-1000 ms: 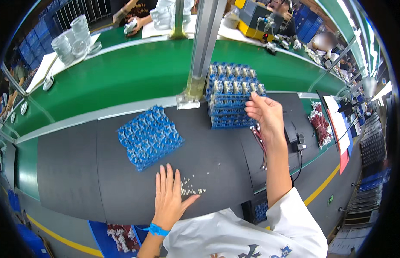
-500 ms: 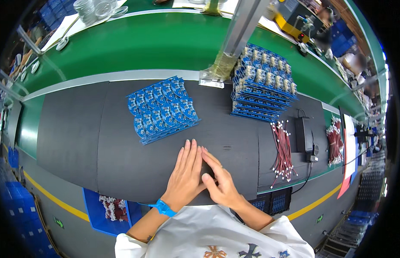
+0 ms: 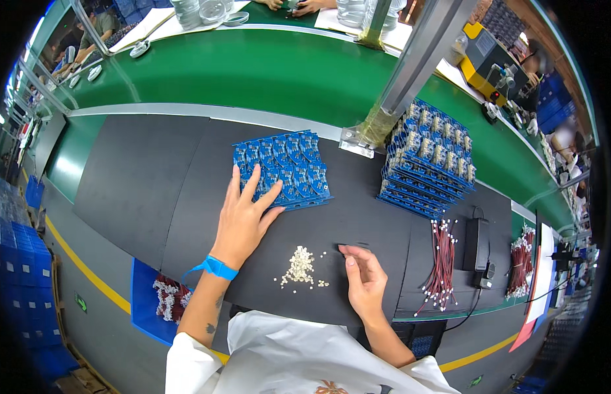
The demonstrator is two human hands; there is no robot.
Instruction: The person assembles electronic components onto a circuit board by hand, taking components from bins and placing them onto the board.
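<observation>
Fingers of the left hand (image 3: 243, 220) lie spread flat on the blue rectangular tray of circuit boards (image 3: 282, 169), its long axis tilted slightly up to the right. Right hand (image 3: 364, 282) rests loosely curled, empty, beside small white plastic connectors (image 3: 299, 266); stacked blue trays (image 3: 427, 157) stand well right.

The person wears a white short-sleeved shirt with a printed pattern, a blue band at the left wrist and a small forearm tattoo.

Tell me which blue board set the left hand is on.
The single flat panel under the left hand, not the tall stack by the metal post.
</observation>
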